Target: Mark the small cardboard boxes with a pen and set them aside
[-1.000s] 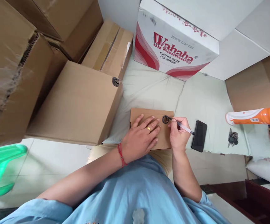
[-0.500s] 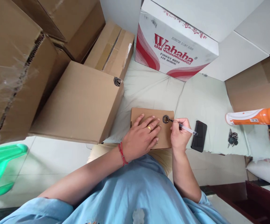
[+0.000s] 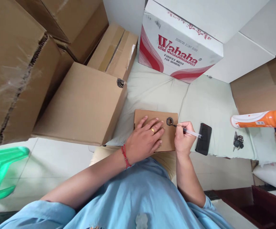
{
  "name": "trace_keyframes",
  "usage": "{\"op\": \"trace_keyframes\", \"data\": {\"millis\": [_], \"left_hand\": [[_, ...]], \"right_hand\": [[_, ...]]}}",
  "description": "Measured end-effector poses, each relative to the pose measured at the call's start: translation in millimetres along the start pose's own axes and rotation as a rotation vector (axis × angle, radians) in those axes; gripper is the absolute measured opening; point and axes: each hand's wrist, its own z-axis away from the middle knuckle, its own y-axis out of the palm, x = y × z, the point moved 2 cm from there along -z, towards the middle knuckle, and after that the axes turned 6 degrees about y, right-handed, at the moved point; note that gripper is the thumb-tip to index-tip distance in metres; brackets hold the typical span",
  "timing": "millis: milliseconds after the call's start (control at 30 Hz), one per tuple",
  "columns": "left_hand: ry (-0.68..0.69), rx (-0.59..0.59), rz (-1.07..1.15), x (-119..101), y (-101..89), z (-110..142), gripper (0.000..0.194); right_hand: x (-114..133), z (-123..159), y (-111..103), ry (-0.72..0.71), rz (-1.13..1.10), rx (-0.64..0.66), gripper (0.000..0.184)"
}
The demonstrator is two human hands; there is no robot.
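Note:
A small flat cardboard box (image 3: pixel 149 114) lies on the pale cloth in front of me. My left hand (image 3: pixel 146 140) rests flat on its lid, fingers spread, with a gold ring on one finger. Close to the box's right edge, my right hand (image 3: pixel 184 139) is closed round a pen (image 3: pixel 191 132) with a clear barrel. The pen's dark tip points left and meets the lower right of a black circle (image 3: pixel 169 121) on the lid. A light square shape shows inside that circle; whether it is drawn or cut I cannot tell.
A black phone (image 3: pixel 203 139) and a bunch of keys (image 3: pixel 238 141) lie to the right, with an orange bottle (image 3: pixel 262 119) beyond. A Wahaha carton (image 3: pixel 176 47) stands at the back. Large cardboard boxes (image 3: pixel 80 105) fill the left, above a green stool (image 3: pixel 6 171).
The pen tip has shifted slightly down along the circle's right side. My left hand stays in place on the box.

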Motion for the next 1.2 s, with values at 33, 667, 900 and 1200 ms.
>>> {"op": "trace_keyframes", "data": {"millis": [33,667,900,1200], "left_hand": [[0.001,0.001,0.002,-0.1,-0.1,0.0,0.039],[-0.010,0.006,0.020,-0.7,-1.2,-0.3,0.042],[-0.008,0.003,0.010,-0.3,-0.6,-0.3,0.041],[-0.014,0.006,0.018,0.0,-1.0,-0.1,0.041]], "right_hand": [[0.2,0.3,-0.3,-0.011,0.010,0.017,0.008],[4.1,2.5,0.9,-0.071,0.097,0.184,0.012],[3.5,2.1,0.7,-0.050,0.088,0.128,0.012],[1.6,1.1,0.0,0.006,0.017,0.018,0.010]]}}
